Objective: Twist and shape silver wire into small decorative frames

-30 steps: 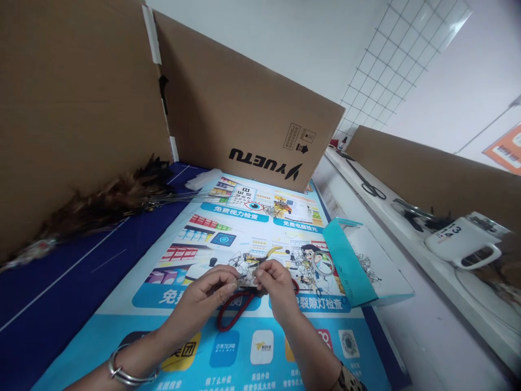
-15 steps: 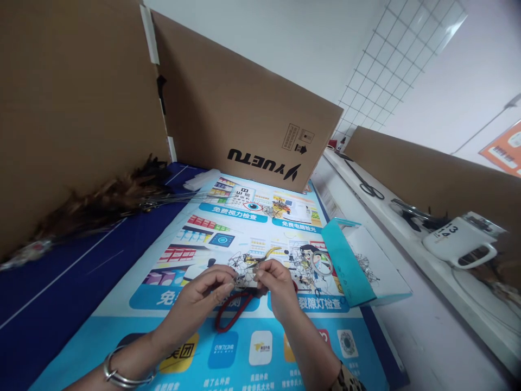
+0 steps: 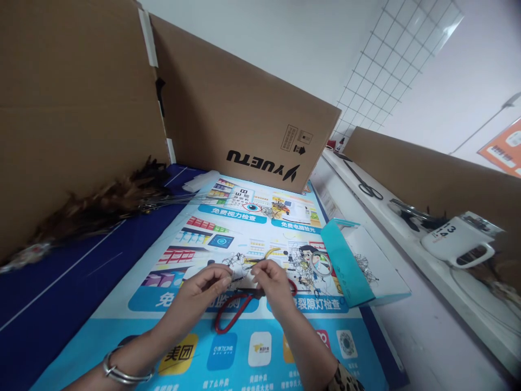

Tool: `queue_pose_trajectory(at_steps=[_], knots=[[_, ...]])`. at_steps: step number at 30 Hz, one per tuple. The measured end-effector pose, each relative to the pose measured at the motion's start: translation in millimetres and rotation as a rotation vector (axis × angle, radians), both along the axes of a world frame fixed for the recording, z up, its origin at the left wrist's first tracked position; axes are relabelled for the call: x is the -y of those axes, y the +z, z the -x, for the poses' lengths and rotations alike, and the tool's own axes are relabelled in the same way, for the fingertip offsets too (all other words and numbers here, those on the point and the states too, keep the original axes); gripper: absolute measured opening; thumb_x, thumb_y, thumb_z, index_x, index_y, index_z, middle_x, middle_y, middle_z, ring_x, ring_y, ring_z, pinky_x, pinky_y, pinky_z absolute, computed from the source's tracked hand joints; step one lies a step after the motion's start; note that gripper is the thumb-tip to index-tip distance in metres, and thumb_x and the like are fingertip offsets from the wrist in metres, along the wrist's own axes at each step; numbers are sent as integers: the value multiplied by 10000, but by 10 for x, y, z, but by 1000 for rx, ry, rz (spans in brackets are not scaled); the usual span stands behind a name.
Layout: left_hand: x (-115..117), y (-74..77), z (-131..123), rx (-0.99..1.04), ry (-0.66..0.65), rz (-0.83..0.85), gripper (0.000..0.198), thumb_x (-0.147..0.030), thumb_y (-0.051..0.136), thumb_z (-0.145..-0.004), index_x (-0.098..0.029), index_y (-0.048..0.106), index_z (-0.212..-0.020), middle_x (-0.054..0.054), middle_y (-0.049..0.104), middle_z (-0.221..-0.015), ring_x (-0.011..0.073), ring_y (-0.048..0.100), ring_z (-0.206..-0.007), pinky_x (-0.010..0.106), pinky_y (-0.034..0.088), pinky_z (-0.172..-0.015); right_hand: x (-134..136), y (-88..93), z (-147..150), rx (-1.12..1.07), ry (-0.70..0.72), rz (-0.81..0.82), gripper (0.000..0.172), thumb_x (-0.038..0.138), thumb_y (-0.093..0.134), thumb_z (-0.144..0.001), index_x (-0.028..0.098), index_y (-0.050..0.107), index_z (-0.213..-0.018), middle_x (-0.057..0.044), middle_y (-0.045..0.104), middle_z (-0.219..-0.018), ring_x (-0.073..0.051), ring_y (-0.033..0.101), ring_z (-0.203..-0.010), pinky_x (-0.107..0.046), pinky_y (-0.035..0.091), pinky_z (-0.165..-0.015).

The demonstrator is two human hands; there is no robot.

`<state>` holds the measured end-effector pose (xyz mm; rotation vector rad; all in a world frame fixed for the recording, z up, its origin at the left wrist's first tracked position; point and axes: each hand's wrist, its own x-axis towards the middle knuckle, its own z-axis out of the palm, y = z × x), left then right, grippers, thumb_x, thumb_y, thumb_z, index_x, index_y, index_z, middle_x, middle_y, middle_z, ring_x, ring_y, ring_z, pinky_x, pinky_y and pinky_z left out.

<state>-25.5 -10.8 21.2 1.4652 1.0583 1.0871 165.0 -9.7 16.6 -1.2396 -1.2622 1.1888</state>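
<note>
My left hand [image 3: 203, 290] and my right hand [image 3: 273, 282] meet over a printed poster [image 3: 228, 347], each pinching an end of a thin wire piece [image 3: 243, 274]. A silver bangle sits on my left wrist. Just under the hands lie red-handled scissors [image 3: 230, 314]. A tangle of loose thin wires [image 3: 240, 262] lies right behind my fingers, with yellow-handled pliers [image 3: 272, 252] beside it.
An open teal box [image 3: 345, 260] with more wire pieces stands to the right, a tape ring [image 3: 321, 263] beside it. Brown feathers [image 3: 101, 203] lie at the left. Cardboard panels [image 3: 244, 119] wall the back. A white mug [image 3: 459, 241] and black scissors [image 3: 366, 187] rest on the right ledge.
Both hands have shifted slightly left and up with the wire piece, still pinching it between them. Nothing else moved.
</note>
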Motion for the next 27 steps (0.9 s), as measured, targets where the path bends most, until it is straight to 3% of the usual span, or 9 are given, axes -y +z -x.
queue_pose_trajectory(at_steps=[5,13,16,21,24,27], knots=[[-134,-54,101,68,78,35,245,-418,555,-768,-177,578,-728,46,585,-893,166,512,-776,232,430,-662,-107,198,-303,202,-149,-135,156,315,502,-810,177,576,-810,7,555,-708,-114,487,-645,-217,390,-596],[-340,-106,230,163,229,65,186,-356,593,-756,-182,569,-694,6,552,-745,141,476,-695,216,383,-614,-119,295,-609,936,-24,-188,103,248,517,-791,197,606,-802,-19,596,-787,-138,526,-731,-228,362,-640],[-403,-183,253,186,225,129,188,-361,588,-765,-179,572,-722,-15,508,-646,125,442,-620,213,362,-580,-107,356,-783,1037,98,-135,121,271,523,-797,198,611,-837,-29,615,-827,-143,540,-747,-223,361,-631],[-463,-331,266,176,179,265,234,-389,609,-745,-170,556,-678,-22,511,-612,118,439,-590,211,352,-557,-107,502,-1075,1166,-58,-80,193,296,467,-837,179,608,-897,-47,621,-843,-150,540,-759,-226,351,-634],[-465,-347,263,161,202,279,236,-398,620,-728,-173,564,-686,-26,523,-616,115,443,-580,210,352,-554,-113,520,-1063,1266,-86,-82,184,287,463,-842,176,601,-891,-60,621,-881,-161,537,-811,-228,341,-656],[-447,-297,255,157,226,240,225,-393,608,-736,-173,574,-708,-35,492,-591,107,417,-546,208,333,-529,-115,465,-914,1334,5,-85,178,291,465,-846,185,594,-909,-67,622,-925,-169,540,-839,-234,331,-655]])
